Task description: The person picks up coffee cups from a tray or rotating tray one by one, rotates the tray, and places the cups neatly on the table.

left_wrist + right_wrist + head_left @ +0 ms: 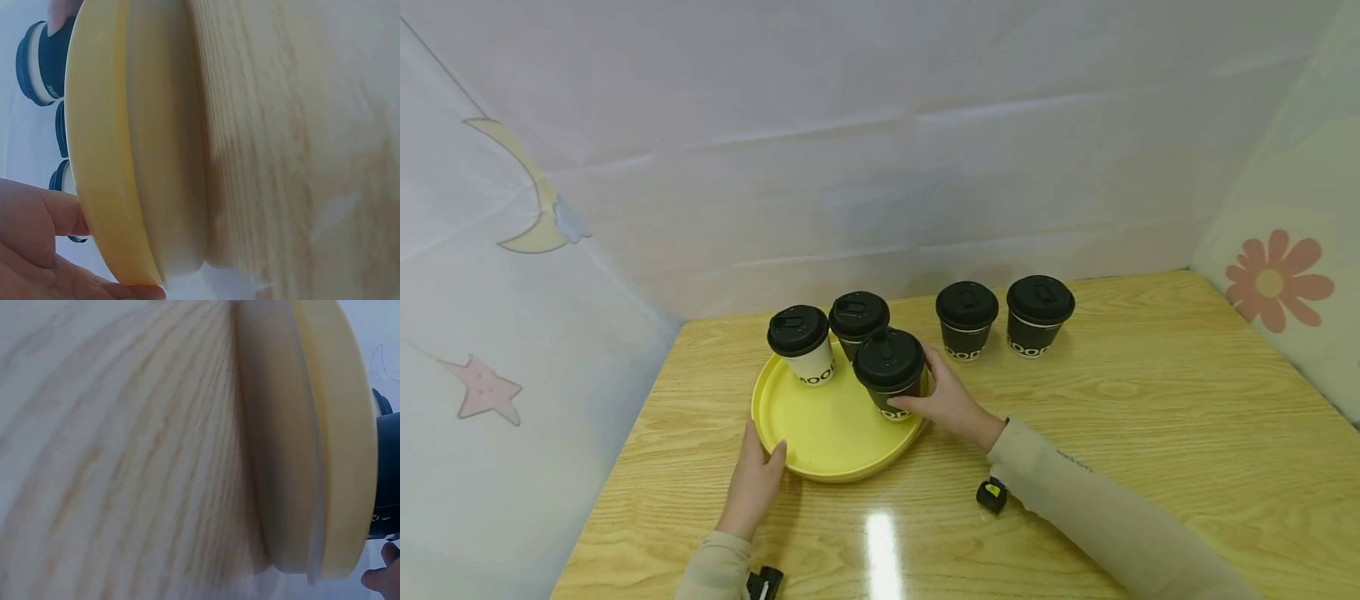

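A round yellow tray (pixel 820 433) is on the wooden table. My left hand (pixel 757 483) holds its front-left rim, the thumb on the near side and the fingers along the left; the left wrist view shows this hand (pixel 37 237) at the rim. My right hand (pixel 951 404) grips a black paper cup (pixel 887 375) with a black lid, upright at the tray's right side. A white cup (pixel 812 365) with a black lid stands at the tray's back left. Beside it is another lidded black cup (pixel 857 315), partly hidden behind the held one.
Two more black lidded cups, one nearer (pixel 966 321) and one farther right (pixel 1039 317), stand on the table (pixel 1150 400) right of the tray. A pale cloth wall (pixel 865 167) rises behind the table's back edge, with printed cloth at both sides.
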`<move>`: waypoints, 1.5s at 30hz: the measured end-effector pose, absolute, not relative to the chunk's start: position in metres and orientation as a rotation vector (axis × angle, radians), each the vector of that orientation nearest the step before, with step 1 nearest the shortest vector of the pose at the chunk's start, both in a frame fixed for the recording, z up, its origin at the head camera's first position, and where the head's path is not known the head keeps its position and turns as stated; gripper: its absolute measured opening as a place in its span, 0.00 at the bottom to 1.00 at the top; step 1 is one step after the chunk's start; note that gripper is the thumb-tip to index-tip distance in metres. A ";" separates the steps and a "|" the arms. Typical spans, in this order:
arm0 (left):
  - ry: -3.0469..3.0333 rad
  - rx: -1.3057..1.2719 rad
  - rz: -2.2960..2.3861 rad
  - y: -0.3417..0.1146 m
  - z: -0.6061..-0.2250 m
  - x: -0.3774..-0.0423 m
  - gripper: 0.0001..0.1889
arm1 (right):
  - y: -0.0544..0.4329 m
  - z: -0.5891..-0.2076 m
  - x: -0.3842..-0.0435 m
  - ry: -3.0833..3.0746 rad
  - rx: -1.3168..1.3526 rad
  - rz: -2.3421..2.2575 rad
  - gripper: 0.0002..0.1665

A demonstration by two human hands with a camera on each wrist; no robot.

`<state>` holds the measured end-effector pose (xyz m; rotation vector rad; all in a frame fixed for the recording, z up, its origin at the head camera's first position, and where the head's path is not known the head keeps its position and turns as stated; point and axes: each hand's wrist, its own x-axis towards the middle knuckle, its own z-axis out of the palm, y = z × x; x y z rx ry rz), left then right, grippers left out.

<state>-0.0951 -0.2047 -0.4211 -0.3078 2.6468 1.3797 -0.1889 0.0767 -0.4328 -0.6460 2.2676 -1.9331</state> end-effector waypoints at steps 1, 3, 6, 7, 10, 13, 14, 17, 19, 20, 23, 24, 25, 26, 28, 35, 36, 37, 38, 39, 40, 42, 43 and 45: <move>2.648 -0.308 1.378 -0.205 -0.422 -0.095 0.39 | 0.077 -0.431 -0.188 2.258 -0.656 -1.949 0.53; 2.647 -0.308 1.380 -0.205 -0.422 -0.096 0.39 | 0.078 -0.428 -0.186 2.238 -0.668 -1.981 0.53; 2.641 -0.310 1.389 -0.205 -0.423 -0.096 0.39 | 0.080 -0.422 -0.184 2.199 -0.694 -2.043 0.53; 2.641 -0.313 1.388 -0.205 -0.422 -0.096 0.39 | 0.080 -0.420 -0.183 2.191 -0.703 -2.063 0.52; 2.636 -0.319 1.390 -0.205 -0.422 -0.097 0.39 | 0.083 -0.415 -0.180 2.175 -0.737 -2.113 0.52; 2.640 -0.312 1.396 -0.205 -0.421 -0.097 0.39 | 0.087 -0.411 -0.179 2.164 -0.763 -2.150 0.52; 2.642 -0.307 1.398 -0.205 -0.421 -0.097 0.39 | 0.089 -0.411 -0.179 2.154 -0.770 -2.161 0.52; 2.648 -0.301 1.395 -0.205 -0.421 -0.098 0.39 | 0.094 -0.409 -0.179 2.127 -0.800 -2.192 0.53; 2.649 -0.307 1.387 -0.206 -0.421 -0.098 0.39 | 0.098 -0.408 -0.179 2.118 -0.817 -2.201 0.53; 2.647 -0.310 1.384 -0.206 -0.421 -0.098 0.39 | 0.100 -0.408 -0.178 2.120 -0.823 -2.202 0.53; 2.641 -0.319 1.382 -0.206 -0.420 -0.098 0.39 | 0.106 -0.406 -0.177 2.143 -0.833 -2.198 0.52; 2.641 -0.320 1.381 -0.206 -0.420 -0.098 0.39 | 0.109 -0.406 -0.177 2.157 -0.832 -2.193 0.51; 2.641 -0.322 1.380 -0.206 -0.420 -0.098 0.39 | 0.111 -0.406 -0.176 2.163 -0.823 -2.193 0.51; 2.642 -0.321 1.383 -0.206 -0.420 -0.098 0.39 | 0.113 -0.406 -0.176 2.177 -0.820 -2.189 0.51; 2.644 -0.320 1.384 -0.206 -0.420 -0.098 0.39 | 0.117 -0.406 -0.174 2.194 -0.802 -2.187 0.51; 2.661 -0.319 1.375 -0.206 -0.422 -0.098 0.39 | 0.128 -0.406 -0.169 2.243 -0.750 -2.190 0.50; 2.664 -0.318 1.376 -0.206 -0.422 -0.098 0.39 | 0.130 -0.406 -0.169 2.242 -0.738 -2.193 0.50; 2.664 -0.317 1.377 -0.206 -0.422 -0.098 0.39 | 0.132 -0.406 -0.168 2.244 -0.730 -2.193 0.50; 2.667 -0.317 1.377 -0.206 -0.423 -0.098 0.39 | 0.133 -0.406 -0.167 2.245 -0.713 -2.191 0.51; 2.669 -0.318 1.377 -0.206 -0.423 -0.098 0.38 | 0.135 -0.406 -0.166 2.249 -0.701 -2.187 0.51; 2.672 -0.319 1.376 -0.206 -0.423 -0.098 0.38 | 0.136 -0.405 -0.165 2.249 -0.688 -2.185 0.51; 2.676 -0.321 1.376 -0.206 -0.423 -0.098 0.38 | 0.139 -0.405 -0.164 2.252 -0.663 -2.177 0.52; 2.679 -0.320 1.375 -0.206 -0.424 -0.098 0.38 | 0.140 -0.405 -0.163 2.259 -0.652 -2.172 0.52; 2.680 -0.318 1.375 -0.206 -0.424 -0.099 0.38 | 0.142 -0.406 -0.162 2.270 -0.636 -2.166 0.53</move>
